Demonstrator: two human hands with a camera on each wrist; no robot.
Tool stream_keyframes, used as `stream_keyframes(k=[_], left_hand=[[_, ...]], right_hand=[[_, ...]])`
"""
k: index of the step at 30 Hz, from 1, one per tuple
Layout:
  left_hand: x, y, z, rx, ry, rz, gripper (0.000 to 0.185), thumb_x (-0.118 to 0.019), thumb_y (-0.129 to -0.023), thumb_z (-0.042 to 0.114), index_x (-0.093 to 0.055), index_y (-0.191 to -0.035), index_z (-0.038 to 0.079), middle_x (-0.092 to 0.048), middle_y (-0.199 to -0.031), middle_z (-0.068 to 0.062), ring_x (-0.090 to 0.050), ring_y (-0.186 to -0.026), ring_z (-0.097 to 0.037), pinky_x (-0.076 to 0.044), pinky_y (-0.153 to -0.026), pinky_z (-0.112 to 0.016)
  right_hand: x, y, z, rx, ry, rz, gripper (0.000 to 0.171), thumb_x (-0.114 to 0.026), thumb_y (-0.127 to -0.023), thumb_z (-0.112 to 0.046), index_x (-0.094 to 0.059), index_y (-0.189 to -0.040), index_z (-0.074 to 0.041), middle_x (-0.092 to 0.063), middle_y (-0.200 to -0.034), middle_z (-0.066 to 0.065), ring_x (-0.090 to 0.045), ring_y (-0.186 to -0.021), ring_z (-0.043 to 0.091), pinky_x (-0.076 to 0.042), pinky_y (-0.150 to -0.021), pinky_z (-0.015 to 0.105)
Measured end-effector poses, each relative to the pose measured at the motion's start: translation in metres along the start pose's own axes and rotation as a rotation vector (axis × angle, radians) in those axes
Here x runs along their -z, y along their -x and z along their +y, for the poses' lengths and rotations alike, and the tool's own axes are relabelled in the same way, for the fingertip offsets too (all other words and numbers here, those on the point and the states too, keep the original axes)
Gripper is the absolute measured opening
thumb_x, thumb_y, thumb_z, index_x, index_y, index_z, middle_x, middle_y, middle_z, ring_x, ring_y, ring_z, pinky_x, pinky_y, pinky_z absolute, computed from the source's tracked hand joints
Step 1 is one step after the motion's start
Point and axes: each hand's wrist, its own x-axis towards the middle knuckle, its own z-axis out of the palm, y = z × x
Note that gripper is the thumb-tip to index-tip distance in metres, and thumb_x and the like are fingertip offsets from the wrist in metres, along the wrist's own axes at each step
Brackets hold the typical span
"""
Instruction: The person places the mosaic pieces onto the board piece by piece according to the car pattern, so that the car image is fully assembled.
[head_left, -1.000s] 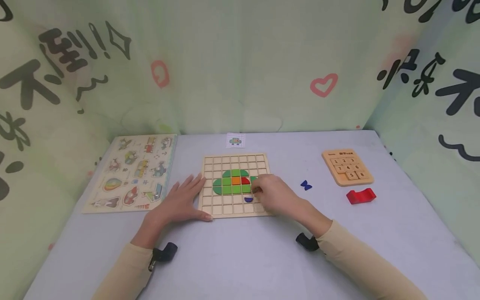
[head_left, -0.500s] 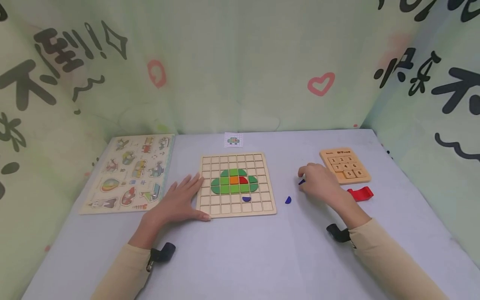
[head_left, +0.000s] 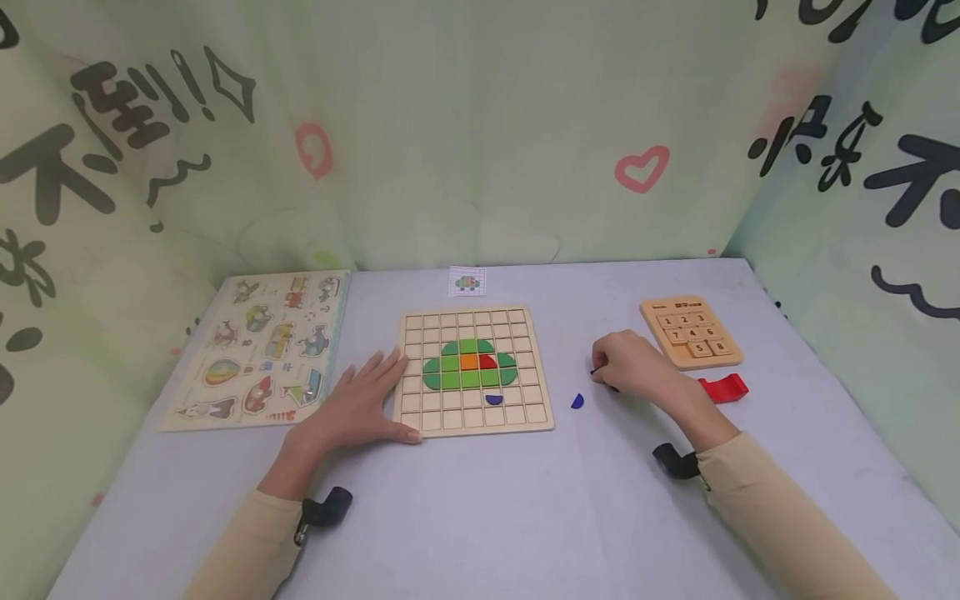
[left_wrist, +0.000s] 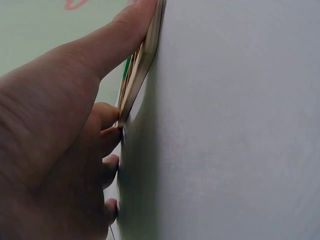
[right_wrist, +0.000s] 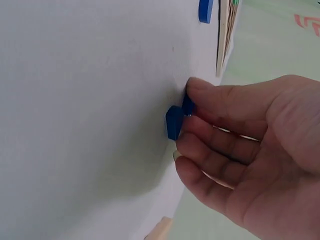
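Observation:
My left hand (head_left: 356, 406) rests with fingers spread along the left edge of a wooden grid board (head_left: 420, 417), its thumb at the near corner. On the board lie green pieces (head_left: 452, 379), an orange square (head_left: 468, 362) and a red piece (head_left: 487, 361). A blue half-round piece (head_left: 494, 400) sits just below them. My right hand (head_left: 633, 362) is down at the table right of the board. In the right wrist view its thumb and fingertip pinch a small blue piece (right_wrist: 188, 105), with a second blue piece (right_wrist: 174, 123) right against the fingers. Another blue half-round piece (head_left: 577, 402) lies between board and hand.
A picture puzzle board (head_left: 258, 350) lies at the left. A small pattern card (head_left: 467, 282) is behind the grid board. At the right are a wooden number puzzle (head_left: 692, 332) and a red curved block (head_left: 723, 388), close to the right hand.
My right hand has left a green piece at the right end of the pattern and moved right to the blue pieces on the table. My left hand has stayed in place.

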Motion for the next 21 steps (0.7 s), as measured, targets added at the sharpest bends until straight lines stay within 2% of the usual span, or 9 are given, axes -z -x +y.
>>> stream_keyframes(k=[6,13,17,21], left_hand=[[0.000,0.001,0.000,0.001,-0.003,0.004,0.129,-0.071,-0.063,0.081,-0.018,-0.160,0.015,-0.012,-0.169,-0.006,-0.006,-0.157,-0.033,-0.008,-0.123,-0.064],[0.001,0.001,0.000,-0.001,0.004,0.000,0.128,-0.072,-0.063,0.080,-0.018,-0.160,0.015,-0.012,-0.169,-0.006,-0.007,-0.157,-0.034,-0.008,-0.123,-0.065],[0.000,0.001,0.000,0.000,0.003,-0.001,0.128,-0.072,-0.064,0.080,-0.018,-0.160,0.015,-0.011,-0.169,-0.005,-0.006,-0.157,-0.033,-0.008,-0.123,-0.064],[0.002,0.002,0.001,0.006,0.007,-0.006,0.128,-0.073,-0.064,0.078,-0.017,-0.160,0.015,-0.012,-0.169,-0.006,-0.006,-0.157,-0.033,-0.007,-0.123,-0.064]], right_hand=[[0.002,-0.003,0.005,0.089,-0.002,-0.044,0.014,-0.079,-0.078,-0.003,-0.067,-0.081,-0.007,-0.060,-0.074,0.004,-0.052,-0.069,0.016,-0.044,-0.060,0.026],[-0.002,-0.007,0.003,0.073,-0.006,0.001,0.006,-0.070,-0.088,-0.008,-0.071,-0.082,-0.008,-0.063,-0.075,0.003,-0.054,-0.066,0.016,-0.046,-0.057,0.026],[-0.007,-0.008,-0.008,0.122,-0.001,0.068,0.010,-0.065,-0.091,-0.009,-0.073,-0.086,-0.008,-0.066,-0.077,0.002,-0.055,-0.068,0.015,-0.047,-0.059,0.026],[-0.013,-0.003,-0.032,0.209,-0.078,0.077,0.009,-0.065,-0.088,-0.006,-0.074,-0.090,-0.008,-0.070,-0.082,0.002,-0.055,-0.069,0.014,-0.049,-0.061,0.026]])
